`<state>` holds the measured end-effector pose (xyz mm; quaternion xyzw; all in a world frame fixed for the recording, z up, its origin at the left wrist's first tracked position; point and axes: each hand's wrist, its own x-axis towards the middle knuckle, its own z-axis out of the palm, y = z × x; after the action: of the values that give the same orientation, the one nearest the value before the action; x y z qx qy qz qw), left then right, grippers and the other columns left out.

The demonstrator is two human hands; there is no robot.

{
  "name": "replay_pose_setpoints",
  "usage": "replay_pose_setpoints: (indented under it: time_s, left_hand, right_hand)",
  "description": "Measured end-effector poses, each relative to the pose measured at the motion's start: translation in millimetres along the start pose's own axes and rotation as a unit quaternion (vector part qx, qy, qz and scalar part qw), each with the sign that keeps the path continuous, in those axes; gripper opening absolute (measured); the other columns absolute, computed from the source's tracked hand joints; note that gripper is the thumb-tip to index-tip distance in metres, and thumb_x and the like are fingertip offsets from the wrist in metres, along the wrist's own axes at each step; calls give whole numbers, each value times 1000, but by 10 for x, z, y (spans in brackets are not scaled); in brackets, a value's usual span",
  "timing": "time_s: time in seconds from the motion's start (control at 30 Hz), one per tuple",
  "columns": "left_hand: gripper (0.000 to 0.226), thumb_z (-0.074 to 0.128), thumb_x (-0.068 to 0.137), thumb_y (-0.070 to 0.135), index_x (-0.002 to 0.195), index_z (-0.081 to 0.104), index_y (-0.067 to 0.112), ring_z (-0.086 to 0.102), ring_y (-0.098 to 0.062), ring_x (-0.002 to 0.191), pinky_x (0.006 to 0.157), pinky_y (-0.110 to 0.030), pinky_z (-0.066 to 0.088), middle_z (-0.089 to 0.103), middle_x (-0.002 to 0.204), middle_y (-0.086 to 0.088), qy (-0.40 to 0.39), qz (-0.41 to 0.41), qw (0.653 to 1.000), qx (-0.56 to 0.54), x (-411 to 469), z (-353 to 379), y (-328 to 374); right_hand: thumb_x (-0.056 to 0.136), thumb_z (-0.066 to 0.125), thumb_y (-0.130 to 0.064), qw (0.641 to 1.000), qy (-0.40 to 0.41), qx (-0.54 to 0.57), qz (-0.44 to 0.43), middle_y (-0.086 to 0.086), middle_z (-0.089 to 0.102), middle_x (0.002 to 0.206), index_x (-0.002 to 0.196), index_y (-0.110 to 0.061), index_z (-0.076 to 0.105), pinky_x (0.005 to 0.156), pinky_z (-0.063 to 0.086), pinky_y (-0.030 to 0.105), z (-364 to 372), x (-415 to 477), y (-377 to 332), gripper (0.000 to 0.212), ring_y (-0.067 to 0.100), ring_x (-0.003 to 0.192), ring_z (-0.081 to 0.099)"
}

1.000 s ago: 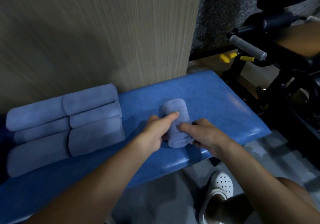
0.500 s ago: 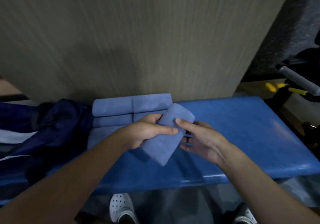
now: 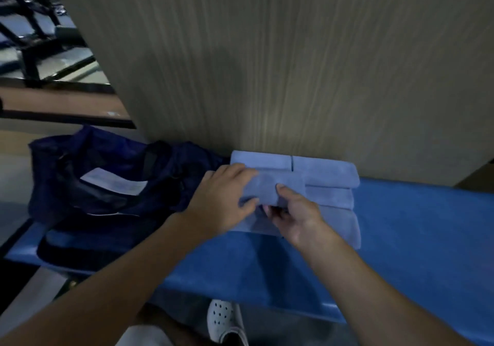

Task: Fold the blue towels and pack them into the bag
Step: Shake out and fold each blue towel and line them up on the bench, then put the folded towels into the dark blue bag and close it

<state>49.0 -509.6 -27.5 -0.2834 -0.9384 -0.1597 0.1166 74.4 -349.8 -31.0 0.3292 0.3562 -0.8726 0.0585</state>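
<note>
A rolled blue towel (image 3: pixel 278 186) lies crosswise on top of the stack of rolled blue towels (image 3: pixel 331 174) on the blue bench (image 3: pixel 417 225). My left hand (image 3: pixel 224 198) grips its left end, fingers over the top and thumb under. My right hand (image 3: pixel 296 214) pinches its front edge, thumb on top, fingers curled beneath. Left of the stack sits the dark navy bag (image 3: pixel 107 180), its mouth open, a white sheet showing inside.
A tall wood-grain panel (image 3: pixel 267 65) rises right behind the towels and the bag. Dark metal frames (image 3: pixel 34 41) and a brown ledge stand at the far left. My white perforated shoe (image 3: pixel 224 321) shows below the bench's front edge.
Both hands carried the rolled towel left from the open bench onto the stack of rolled towels. The view swung left, so the bag now shows fully.
</note>
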Motion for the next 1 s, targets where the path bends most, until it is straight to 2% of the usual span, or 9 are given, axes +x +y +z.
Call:
replay_pose_setpoints:
  time_s: [0.07, 0.23, 0.33, 0.37, 0.43, 0.5, 0.6, 0.73, 1.0]
  left_hand:
    - [45, 58, 83, 36, 125, 59, 20, 55, -25, 114, 84, -43, 46, 57, 125, 1, 21, 19, 998, 48, -35, 92, -137]
    - [45, 70, 81, 4, 124, 59, 9, 53, -35, 116, 84, -48, 52, 54, 127, -11, 2, 27, 1000, 3, -61, 328, -323]
    - [46, 74, 75, 2, 118, 59, 9, 55, -35, 111, 78, -48, 55, 54, 122, -12, 9, 43, 999, 19, -39, 386, -315]
    - [46, 74, 74, 2, 117, 59, 10, 54, -34, 110, 76, -47, 54, 53, 121, -11, 8, 49, 998, 29, -28, 398, -312]
    - [47, 74, 73, 2, 117, 59, 12, 52, -32, 113, 77, -46, 54, 52, 125, -11, -4, 55, 997, 48, -12, 414, -323]
    - [49, 73, 74, 5, 120, 59, 14, 49, -32, 121, 84, -46, 52, 51, 133, -13, -11, 61, 995, 78, -12, 427, -338]
    - [47, 65, 84, 21, 130, 53, 19, 44, -29, 130, 94, -45, 45, 48, 140, -11, -24, 58, 995, 83, -27, 433, -322]
    - [43, 37, 93, 41, 125, 59, 24, 53, -28, 120, 91, -43, 45, 55, 133, -9, -16, 49, 991, 121, 11, 472, -267]
    - [41, 35, 91, 33, 111, 67, 19, 58, -24, 105, 88, -40, 44, 63, 115, -2, 29, 47, 994, 93, 25, 304, -202]
  right_hand:
    - [87, 67, -3, 999, 30, 4, -28, 22, 67, 112, 118, 4, 60, 53, 58, 33, 119, 114, 106, 32, 31, 88, 66]
    - [87, 69, -6, 995, 71, -44, -49, 19, 62, 112, 116, 0, 54, 61, 57, 36, 212, 214, 189, 33, 32, 99, 63]
    - [86, 72, -20, 968, 105, -204, -102, 18, 60, 106, 105, -3, 53, 52, 57, 34, 115, 177, 100, 32, 31, 85, 64]
    - [84, 74, -29, 925, 125, -323, -157, 16, 56, 114, 111, -6, 52, 59, 56, 36, 41, 181, 76, 42, 30, 88, 61]
    - [81, 74, -40, 764, 135, -552, -305, 9, 37, 133, 132, -18, 43, 84, 51, 42, -140, 196, 41, 63, 28, 109, 49]
    - [84, 69, -42, 625, 83, -659, -410, 4, 28, 146, 142, -30, 37, 100, 41, 45, -237, 211, 22, 67, 26, 127, 35]
    - [90, 60, -43, 522, 17, -736, -431, -5, 31, 153, 142, -28, 43, 107, 33, 43, -290, 294, 6, 57, 20, 137, 28]
    - [91, 57, -44, 479, 23, -764, -431, -5, 39, 150, 141, -24, 46, 106, 32, 43, -329, 352, 6, 55, 22, 135, 33]
    - [89, 54, -50, 426, 42, -817, -388, -6, 38, 145, 134, -31, 47, 103, 25, 42, -106, 220, -93, 49, 23, 132, 27]
